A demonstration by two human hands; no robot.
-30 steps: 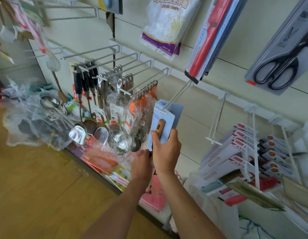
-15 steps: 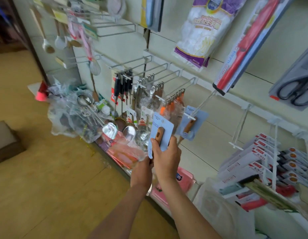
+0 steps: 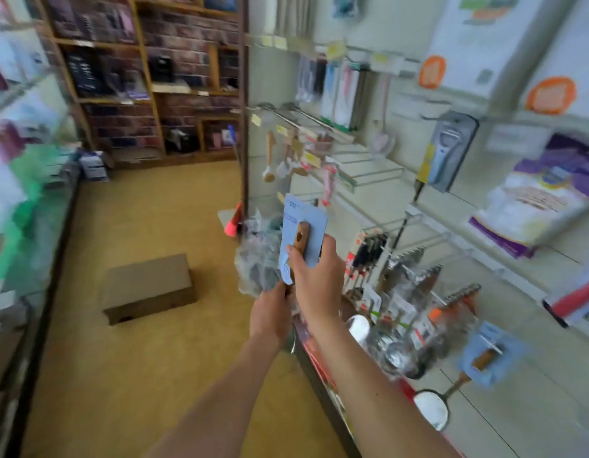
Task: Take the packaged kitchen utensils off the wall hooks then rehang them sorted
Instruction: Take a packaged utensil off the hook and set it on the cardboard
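Swung left off the hooks (image 3: 431, 241), the blue-carded utensil (image 3: 301, 236) is held by right grip (image 3: 316, 279) above, left grip (image 3: 271, 314) below; hurrying could snag the bagged ladles (image 3: 395, 345) right of it

Bright, even indoor light, soft shadows, heavy motion blur throughout, wide-angle bending at the edges.

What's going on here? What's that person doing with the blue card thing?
A person is sorting packaged kitchen tools on a shop's wall hooks. Their right hand grips a blue-carded utensil with a wooden handle, held off the hooks, and the left hand grips its lower end. A matching utensil hangs on the wall, beside bagged ladles.
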